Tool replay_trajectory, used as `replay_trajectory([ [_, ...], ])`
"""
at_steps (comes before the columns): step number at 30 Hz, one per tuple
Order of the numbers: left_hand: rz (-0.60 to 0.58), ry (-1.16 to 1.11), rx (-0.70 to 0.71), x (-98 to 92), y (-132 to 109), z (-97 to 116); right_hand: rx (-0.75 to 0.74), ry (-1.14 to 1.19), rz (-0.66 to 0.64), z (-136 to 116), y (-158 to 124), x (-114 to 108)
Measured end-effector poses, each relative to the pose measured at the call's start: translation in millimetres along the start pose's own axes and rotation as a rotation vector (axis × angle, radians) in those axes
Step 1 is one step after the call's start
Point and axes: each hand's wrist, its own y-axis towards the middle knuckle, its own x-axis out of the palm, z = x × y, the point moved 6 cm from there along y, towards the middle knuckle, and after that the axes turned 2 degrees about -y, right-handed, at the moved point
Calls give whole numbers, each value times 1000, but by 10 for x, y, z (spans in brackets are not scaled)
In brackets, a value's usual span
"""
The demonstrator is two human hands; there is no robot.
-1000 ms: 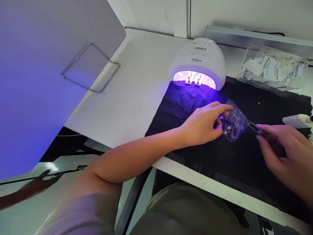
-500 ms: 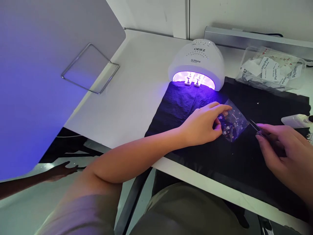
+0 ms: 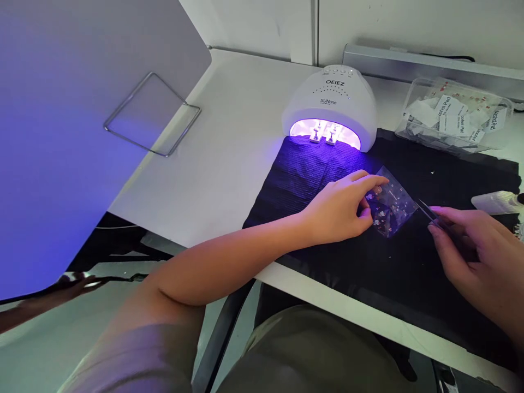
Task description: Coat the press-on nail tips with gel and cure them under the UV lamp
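My left hand (image 3: 347,204) is closed on the left side of a small clear plastic bag (image 3: 395,207), its fingertips at the upper edge. Tiny pale nail decorations show inside the bag. In my right hand (image 3: 470,240) a pair of dark tweezers (image 3: 428,210) is held, the tips pointing left at the bag's right corner; whether they touch it I cannot tell. Behind my left hand stands a white nail lamp (image 3: 333,109), glowing violet, with two small stands (image 3: 323,136) at its mouth. A black cloth (image 3: 368,273) lies under the bag.
A clear plastic box (image 3: 454,117) of alcohol pad packets is at the back right, with a white bottle (image 3: 495,202) near my right hand. A grey panel (image 3: 102,109) with a wire frame (image 3: 151,114) rises at the left. Another person's hand (image 3: 77,286) shows beneath it.
The other person's hand at the lower left has drawn back to the left. My own hands, the bag and the tweezers look unmoved.
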Motion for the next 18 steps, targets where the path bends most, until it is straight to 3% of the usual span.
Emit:
replay_trajectory([
  [18, -8, 21, -13, -11, 2, 10, 7, 9, 8, 22, -8, 2],
])
